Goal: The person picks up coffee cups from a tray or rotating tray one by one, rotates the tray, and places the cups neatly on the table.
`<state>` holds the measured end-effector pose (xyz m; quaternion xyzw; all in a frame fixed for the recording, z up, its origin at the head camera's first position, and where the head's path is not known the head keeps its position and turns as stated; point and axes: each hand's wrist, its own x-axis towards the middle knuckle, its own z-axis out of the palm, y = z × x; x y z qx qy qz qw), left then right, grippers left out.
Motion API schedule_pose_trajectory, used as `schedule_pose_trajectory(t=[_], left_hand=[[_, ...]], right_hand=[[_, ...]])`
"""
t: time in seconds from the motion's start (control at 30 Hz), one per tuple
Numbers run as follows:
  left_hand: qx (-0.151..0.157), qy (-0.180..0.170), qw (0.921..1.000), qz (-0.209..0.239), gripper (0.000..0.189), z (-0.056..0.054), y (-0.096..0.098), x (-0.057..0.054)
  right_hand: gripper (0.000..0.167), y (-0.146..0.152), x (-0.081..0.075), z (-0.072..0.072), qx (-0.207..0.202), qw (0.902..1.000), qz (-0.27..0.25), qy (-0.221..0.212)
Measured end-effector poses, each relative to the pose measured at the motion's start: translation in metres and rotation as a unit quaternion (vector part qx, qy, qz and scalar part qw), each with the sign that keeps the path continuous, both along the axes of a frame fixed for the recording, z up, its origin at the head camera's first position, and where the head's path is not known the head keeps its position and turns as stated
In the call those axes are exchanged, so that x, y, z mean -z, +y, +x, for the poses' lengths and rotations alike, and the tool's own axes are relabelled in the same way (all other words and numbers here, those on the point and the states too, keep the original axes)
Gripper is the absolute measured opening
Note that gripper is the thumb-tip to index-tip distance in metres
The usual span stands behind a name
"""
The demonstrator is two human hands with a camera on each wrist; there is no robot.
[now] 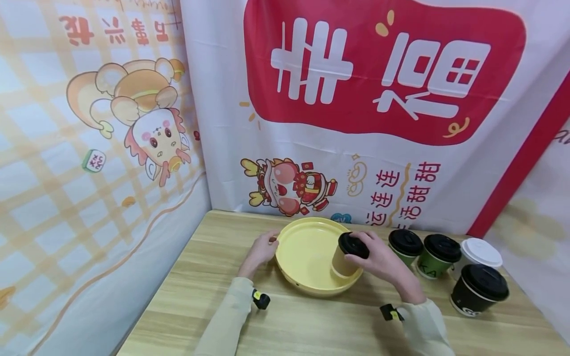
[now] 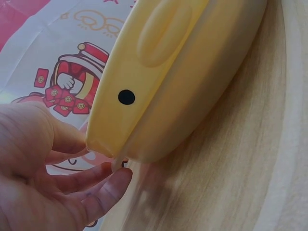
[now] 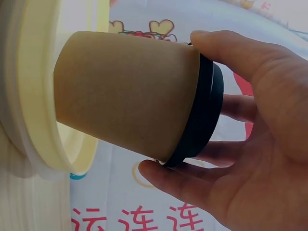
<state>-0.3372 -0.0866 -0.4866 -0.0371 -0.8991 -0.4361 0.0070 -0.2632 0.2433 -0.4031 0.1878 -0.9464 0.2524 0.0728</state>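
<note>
A round yellow tray (image 1: 303,247) with a raised rim lies on the wooden table. At its left side my left hand (image 1: 260,251) pinches the rim, thumb above and fingertips curled below the edge in the left wrist view. My right hand (image 1: 384,259) grips a brown paper coffee cup (image 3: 125,91) around its black lid (image 3: 204,110), thumb on one side and fingers on the other. The cup is upright inside the tray's right part, its base down by the tray floor.
Right of the tray stand several lidded cups: two green cups with black lids (image 1: 406,242) (image 1: 442,248), a cup with a white lid (image 1: 482,253), and a black cup (image 1: 478,291) nearest me. A printed cloth (image 1: 222,148) hangs behind the wooden table (image 1: 187,296).
</note>
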Motion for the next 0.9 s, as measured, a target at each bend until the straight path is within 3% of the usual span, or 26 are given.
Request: schedule_pose_trajectory(t=[0.27,0.6,0.9], left_hand=[[0.018,0.001,0.9998,0.008,0.042,0.0,0.005,0.002],[0.008,0.012,0.9999,-0.005,0.042,-0.002,-0.001,0.003],[0.012,0.011,0.9999,-0.005,0.041,0.0,-0.003,0.001]], right_hand=[[0.065,0.017,-0.004,0.007,0.016,0.9997,0.003,0.016],[0.063,0.032,-0.012,0.017,0.005,0.9994,-0.03,0.014],[0.062,0.049,-0.02,0.022,0.009,0.9996,-0.012,0.025]])
